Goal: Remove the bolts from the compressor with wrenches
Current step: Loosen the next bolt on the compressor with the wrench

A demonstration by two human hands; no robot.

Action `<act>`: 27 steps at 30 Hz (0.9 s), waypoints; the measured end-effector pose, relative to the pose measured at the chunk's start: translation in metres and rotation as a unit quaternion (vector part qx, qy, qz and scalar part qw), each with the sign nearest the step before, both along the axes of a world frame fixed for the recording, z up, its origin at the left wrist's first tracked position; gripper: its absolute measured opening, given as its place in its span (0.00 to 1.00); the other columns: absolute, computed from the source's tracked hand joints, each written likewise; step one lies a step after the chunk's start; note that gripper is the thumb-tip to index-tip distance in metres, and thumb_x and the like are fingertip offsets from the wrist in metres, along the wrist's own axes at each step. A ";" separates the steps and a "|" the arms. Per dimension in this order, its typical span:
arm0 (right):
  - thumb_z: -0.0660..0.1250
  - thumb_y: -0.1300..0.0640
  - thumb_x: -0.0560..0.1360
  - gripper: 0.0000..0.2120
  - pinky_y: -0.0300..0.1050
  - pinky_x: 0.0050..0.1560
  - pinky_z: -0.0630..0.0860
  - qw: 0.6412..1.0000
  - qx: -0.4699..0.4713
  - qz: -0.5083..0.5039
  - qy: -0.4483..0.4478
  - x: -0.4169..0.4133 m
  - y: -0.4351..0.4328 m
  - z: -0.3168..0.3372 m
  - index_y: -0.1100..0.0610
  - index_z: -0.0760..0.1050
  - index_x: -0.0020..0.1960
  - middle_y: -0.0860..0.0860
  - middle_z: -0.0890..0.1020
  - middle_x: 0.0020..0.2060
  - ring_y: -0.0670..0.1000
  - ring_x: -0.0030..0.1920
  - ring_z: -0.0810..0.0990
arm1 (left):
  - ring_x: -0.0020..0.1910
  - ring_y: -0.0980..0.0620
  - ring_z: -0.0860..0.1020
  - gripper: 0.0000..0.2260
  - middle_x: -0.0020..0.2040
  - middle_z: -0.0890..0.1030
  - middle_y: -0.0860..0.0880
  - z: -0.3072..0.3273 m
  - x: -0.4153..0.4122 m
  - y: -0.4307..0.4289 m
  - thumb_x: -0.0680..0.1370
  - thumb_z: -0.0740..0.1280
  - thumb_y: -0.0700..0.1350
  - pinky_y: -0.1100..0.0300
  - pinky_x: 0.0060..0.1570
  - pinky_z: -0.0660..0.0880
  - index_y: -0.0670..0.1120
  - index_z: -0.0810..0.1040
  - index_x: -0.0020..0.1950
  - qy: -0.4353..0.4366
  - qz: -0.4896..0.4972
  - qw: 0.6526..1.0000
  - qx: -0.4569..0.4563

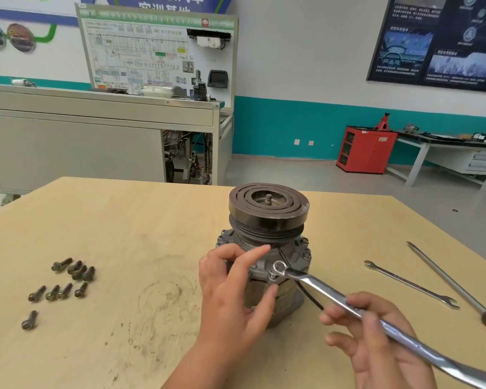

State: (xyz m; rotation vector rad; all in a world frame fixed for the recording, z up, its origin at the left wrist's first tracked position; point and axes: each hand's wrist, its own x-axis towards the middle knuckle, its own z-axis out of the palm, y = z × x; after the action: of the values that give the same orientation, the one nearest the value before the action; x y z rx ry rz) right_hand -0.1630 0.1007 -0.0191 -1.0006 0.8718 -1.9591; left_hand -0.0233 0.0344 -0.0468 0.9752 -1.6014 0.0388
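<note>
The compressor (267,220) stands upright on the wooden table (124,226), its dark pulley on top. My left hand (233,293) rests against its grey body, fingers spread, with the thumb just below a flange bolt (272,276). My right hand (376,332) holds the shaft of a long silver wrench (328,293), whose ring end sits over that bolt. Two more bolts (305,249) show on the flange's right side. Several removed bolts (65,282) lie in a loose group on the table at the left.
A thin open-ended wrench (410,283) and a long screwdriver with an orange handle (455,284) lie on the table to the right. A black cable (309,296) runs down from the compressor. Workbenches and a red cabinet (365,150) stand on the floor beyond.
</note>
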 end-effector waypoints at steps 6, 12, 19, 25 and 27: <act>0.63 0.58 0.66 0.12 0.36 0.27 0.77 0.988 -0.023 -0.053 0.145 0.006 -0.001 -0.001 0.42 0.81 0.38 0.51 0.85 0.32 0.48 0.32 0.83 | 0.52 0.53 0.65 0.16 0.51 0.67 0.53 -0.001 0.001 0.000 0.71 0.66 0.51 0.68 0.57 0.61 0.54 0.79 0.58 -0.008 0.003 1.000 -0.001; 0.55 0.63 0.78 0.21 0.32 0.22 0.67 0.996 0.042 0.028 0.075 -0.014 -0.024 0.011 0.50 0.78 0.33 0.57 0.81 0.26 0.48 0.24 0.77 | 0.54 0.53 0.65 0.17 0.51 0.71 0.48 0.000 -0.001 0.001 0.72 0.63 0.50 0.49 0.56 0.66 0.47 0.82 0.56 -0.037 0.012 0.999 0.013; 0.52 0.60 0.79 0.14 0.33 0.18 0.58 0.955 0.182 0.228 0.050 -0.035 -0.107 0.038 0.58 0.68 0.37 0.50 0.71 0.20 0.44 0.18 0.66 | 0.53 0.53 0.64 0.15 0.51 0.71 0.47 0.000 -0.002 0.000 0.72 0.63 0.51 0.54 0.56 0.63 0.45 0.81 0.52 -0.029 0.012 0.999 0.023; 0.58 0.56 0.71 0.12 0.32 0.18 0.59 0.962 0.082 0.221 -0.137 -0.038 -0.079 0.028 0.55 0.77 0.33 0.48 0.70 0.21 0.42 0.20 0.65 | 0.53 0.54 0.64 0.16 0.52 0.67 0.52 0.001 -0.001 0.002 0.71 0.64 0.51 0.51 0.55 0.67 0.54 0.71 0.59 0.007 -0.009 1.000 0.015; 0.59 0.52 0.71 0.15 0.31 0.19 0.63 0.981 0.057 0.157 -0.100 -0.039 -0.054 0.018 0.52 0.80 0.32 0.51 0.75 0.24 0.44 0.22 0.71 | 0.53 0.54 0.64 0.19 0.54 0.66 0.54 0.001 -0.002 0.002 0.71 0.64 0.52 0.55 0.56 0.64 0.54 0.69 0.61 0.008 -0.005 1.000 0.017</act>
State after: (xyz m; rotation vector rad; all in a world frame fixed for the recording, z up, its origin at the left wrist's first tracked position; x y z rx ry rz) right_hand -0.2015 0.0472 -0.0007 -0.8042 0.6603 -1.6868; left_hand -0.0252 0.0359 -0.0458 0.9915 -1.5958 -0.0028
